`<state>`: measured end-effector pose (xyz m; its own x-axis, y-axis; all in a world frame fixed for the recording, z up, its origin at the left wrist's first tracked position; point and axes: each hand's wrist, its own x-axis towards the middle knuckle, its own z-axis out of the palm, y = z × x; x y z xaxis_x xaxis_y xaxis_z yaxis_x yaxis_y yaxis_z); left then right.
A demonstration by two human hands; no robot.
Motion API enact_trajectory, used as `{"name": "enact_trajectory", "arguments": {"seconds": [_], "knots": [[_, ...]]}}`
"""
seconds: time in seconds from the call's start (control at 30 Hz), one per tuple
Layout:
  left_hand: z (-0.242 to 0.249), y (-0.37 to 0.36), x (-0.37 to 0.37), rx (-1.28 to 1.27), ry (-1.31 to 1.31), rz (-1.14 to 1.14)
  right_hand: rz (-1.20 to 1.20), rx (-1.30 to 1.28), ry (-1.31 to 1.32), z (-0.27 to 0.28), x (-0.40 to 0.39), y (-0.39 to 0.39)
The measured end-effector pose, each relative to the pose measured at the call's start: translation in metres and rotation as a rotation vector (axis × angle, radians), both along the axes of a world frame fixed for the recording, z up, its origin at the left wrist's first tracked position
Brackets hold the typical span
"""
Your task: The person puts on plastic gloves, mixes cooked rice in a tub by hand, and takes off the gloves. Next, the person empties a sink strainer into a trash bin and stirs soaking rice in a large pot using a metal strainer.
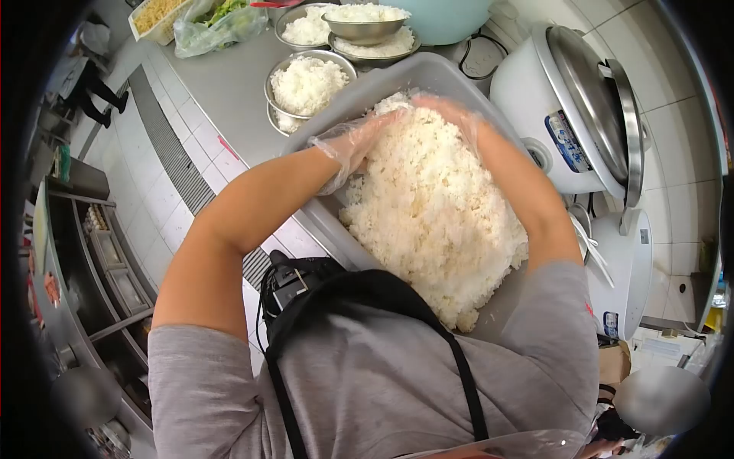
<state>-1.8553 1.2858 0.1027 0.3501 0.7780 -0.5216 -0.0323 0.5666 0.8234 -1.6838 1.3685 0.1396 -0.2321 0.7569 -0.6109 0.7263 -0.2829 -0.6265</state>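
Note:
A big mound of cooked white rice (436,206) fills the grey plastic tub (321,218) in front of my body. My left hand (371,134), in a clear plastic glove, presses into the left side of the mound at its far end. Gloved the same way, my right hand (451,115) reaches over the far right side. The fingers of both hands curve around the rice toward each other, and their tips are partly buried and blurred. Just beyond the tub stand metal bowls of rice, one (310,84) by its left corner and a stacked bowl (367,27) behind.
A large rice cooker (566,115) with a metal lid stands right of the tub, and a second white appliance (623,260) is nearer. A bag of greens (218,27) and a noodle basket (157,17) sit at the counter's far left. Another person's legs (95,96) show on the tiled floor.

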Motion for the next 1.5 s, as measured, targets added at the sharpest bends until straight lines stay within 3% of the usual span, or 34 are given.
{"name": "enact_trajectory", "arguments": {"seconds": [0.07,0.13,0.17,0.23,0.27,0.3,0.33,0.37,0.4,0.43,0.5,0.53,0.57,0.6,0.63,0.67,0.7,0.77,0.8,0.87,0.9,0.93,0.97,1.0,1.07,1.1,1.17,1.23,1.3,1.37,1.43,1.5], "knots": [[-0.006,0.005,0.003,0.005,-0.055,0.011,-0.03,0.053,-0.034,-0.013,0.012,0.005],[-0.01,0.006,0.006,0.078,-0.258,0.064,0.266,-0.035,0.39,-0.028,0.031,0.011],[-0.008,0.003,0.011,0.065,-0.25,0.046,0.245,-0.04,0.4,-0.021,0.035,0.0],[0.01,0.0,0.018,0.354,-0.194,-0.013,0.219,0.157,0.156,0.021,0.038,-0.028],[0.016,-0.002,0.021,0.298,-0.099,-0.002,0.2,0.163,0.161,0.03,0.043,-0.039],[0.007,0.003,0.025,0.296,-0.099,-0.018,0.348,0.396,0.144,0.036,0.051,-0.052],[-0.008,0.008,0.03,0.577,0.078,-0.121,0.496,0.62,0.117,0.039,0.059,-0.067],[-0.011,0.005,0.036,0.856,0.251,-0.223,0.48,0.609,0.109,0.04,0.065,-0.082],[-0.012,0.001,0.043,0.707,-0.025,-0.204,0.366,0.534,0.034,0.042,0.07,-0.096],[-0.012,-0.002,0.049,0.708,-0.035,-0.217,0.253,0.462,-0.04,0.043,0.075,-0.107],[0.031,-0.023,0.058,0.834,0.419,-0.345,0.151,0.568,0.002,0.026,0.098,-0.124],[0.014,-0.015,0.065,1.538,0.959,-0.649,0.097,0.573,-0.135,0.028,0.104,-0.133],[-0.009,-0.003,0.068,1.556,0.941,-0.661,0.039,0.576,-0.274,0.03,0.111,-0.142],[-0.035,0.01,0.069,1.382,0.855,-0.541,0.016,0.578,-0.286,0.023,0.123,-0.148],[-0.045,0.016,0.072,1.207,0.771,-0.426,-0.081,0.658,-0.459,0.005,0.139,-0.148],[0.032,-0.017,0.071,0.823,0.938,-0.313,-0.18,0.734,-0.631,-0.008,0.155,-0.147],[0.037,-0.013,0.068,0.841,0.938,-0.325,-0.201,0.738,-0.632,-0.016,0.171,-0.146],[0.041,0.002,0.057,1.282,1.319,-0.945,-0.399,0.641,-0.243,-0.026,0.197,-0.146],[0.037,0.009,0.06,1.292,1.315,-0.959,0.013,0.586,-0.163,0.003,0.19,-0.153],[0.027,0.014,0.069,1.132,0.327,-0.527,-0.163,0.446,-0.222,0.023,0.175,-0.163],[0.038,0.007,0.076,1.133,0.316,-0.549,-0.318,0.31,-0.281,0.025,0.171,-0.169],[0.052,0.001,0.087,1.002,0.439,-0.754,-0.318,0.342,-0.472,0.021,0.17,-0.176],[0.069,-0.008,0.097,0.862,0.565,-0.947,-0.333,0.344,-0.474,0.029,0.164,-0.186],[0.082,-0.025,0.107,0.865,0.562,-0.955,-0.356,0.249,-0.313,0.043,0.153,-0.201],[0.096,-0.068,0.117,1.167,1.14,-1.075,-0.324,0.074,-0.08,0.048,0.145,-0.219],[0.093,-0.079,0.112,1.165,1.135,-1.084,-0.331,0.068,-0.078,0.041,0.143,-0.229],[0.081,-0.089,0.101,1.334,1.222,-1.075,-0.169,0.233,-0.354,0.025,0.137,-0.259],[0.072,-0.077,0.07,1.37,1.148,-1.025,-0.118,0.273,-0.335,0.019,0.118,-0.278],[0.074,-0.06,0.039,0.961,1.05,-0.942,-0.063,0.314,-0.311,0.016,0.089,-0.285],[0.027,-0.034,0.009,0.888,1.048,-0.881,-0.298,0.217,-0.325,0.015,0.058,-0.284],[0.014,-0.021,0.0,0.813,1.04,-0.818,-0.256,0.321,-0.252,0.002,0.044,-0.275],[0.022,-0.019,-0.007,0.34,0.626,-0.684,-0.213,0.416,-0.179,0.001,0.026,-0.261]]}}
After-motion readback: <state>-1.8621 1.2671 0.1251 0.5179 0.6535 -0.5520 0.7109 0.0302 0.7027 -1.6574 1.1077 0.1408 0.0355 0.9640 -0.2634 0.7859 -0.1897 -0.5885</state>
